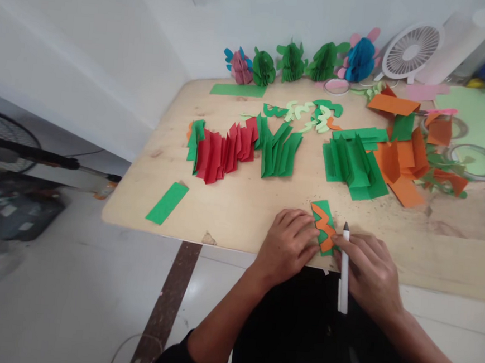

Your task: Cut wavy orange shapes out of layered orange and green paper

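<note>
An orange zigzag paper cutout lies on top of a green paper strip at the table's front edge. My left hand is at the strip's left side, its curled fingers and thumb holding that edge. On the other side is my right hand, closed around a white pen whose dark tip points away from me. The right index fingertip touches the orange cutout near its lower right. The undersides of both hands are hidden.
Folded red papers, folded green papers and orange pieces lie beyond my hands. A green strip is at left. Paper honeycomb figures and a white fan stand along the wall. Clear tape rolls sit at right.
</note>
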Demonstrator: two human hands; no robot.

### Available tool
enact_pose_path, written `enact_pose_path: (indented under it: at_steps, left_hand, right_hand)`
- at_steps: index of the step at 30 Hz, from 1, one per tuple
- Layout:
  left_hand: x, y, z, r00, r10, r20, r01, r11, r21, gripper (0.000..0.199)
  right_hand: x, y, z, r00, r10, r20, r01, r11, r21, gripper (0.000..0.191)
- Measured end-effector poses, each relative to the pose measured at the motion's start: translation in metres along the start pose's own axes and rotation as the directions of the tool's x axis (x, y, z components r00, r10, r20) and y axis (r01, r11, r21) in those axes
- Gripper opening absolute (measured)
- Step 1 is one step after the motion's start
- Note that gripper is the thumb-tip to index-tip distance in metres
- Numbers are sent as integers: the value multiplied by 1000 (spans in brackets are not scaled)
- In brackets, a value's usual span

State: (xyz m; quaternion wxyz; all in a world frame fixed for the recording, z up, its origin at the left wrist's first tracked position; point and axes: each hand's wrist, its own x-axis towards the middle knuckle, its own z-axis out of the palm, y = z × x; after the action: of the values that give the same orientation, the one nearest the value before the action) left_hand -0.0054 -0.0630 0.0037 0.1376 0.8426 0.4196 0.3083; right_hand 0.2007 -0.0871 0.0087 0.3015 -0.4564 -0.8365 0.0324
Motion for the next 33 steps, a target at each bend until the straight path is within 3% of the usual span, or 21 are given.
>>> enact_pose_path:
  at_steps: [20,24,33]
  left_hand:
    - [1,0,-1,1000,14,3,-14,1000,8,18]
    - [1,1,-1,1000,5,9,-5,1000,8,18]
    - [0,2,-1,1000,-7,8,7,1000,2,18]
  right_hand:
    - [4,-1,-2,1000,-16,-5,16,1000,-7,42]
    - [4,0,-3,999,-35,39,34,999,8,46]
    - [2,2,-2,992,-99,84,99,995,11,36]
